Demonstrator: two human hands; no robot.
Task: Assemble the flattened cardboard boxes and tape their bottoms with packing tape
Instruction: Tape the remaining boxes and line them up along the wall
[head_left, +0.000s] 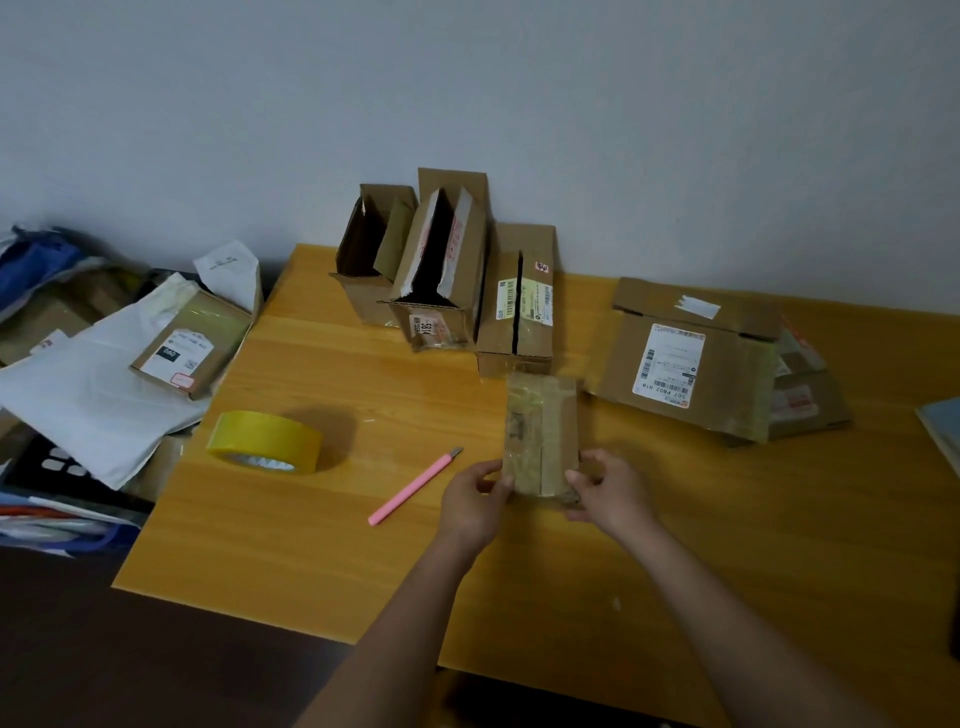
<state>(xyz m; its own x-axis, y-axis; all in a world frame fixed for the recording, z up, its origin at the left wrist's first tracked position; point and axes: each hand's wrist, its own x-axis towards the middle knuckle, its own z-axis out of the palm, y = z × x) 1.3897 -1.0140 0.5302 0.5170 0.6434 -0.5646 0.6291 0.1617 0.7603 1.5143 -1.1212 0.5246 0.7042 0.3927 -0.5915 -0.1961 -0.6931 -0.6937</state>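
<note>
Two hands' fingers gripping small box (541, 436) (near end), long axis toward wall.

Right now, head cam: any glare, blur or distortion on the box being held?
Head view: dim, soft light; the small box is slightly blurred, its taped face faintly shiny, label unreadable. The tape roll casts a soft shadow rightward. Wide-angle lens bends the table edges.
</note>
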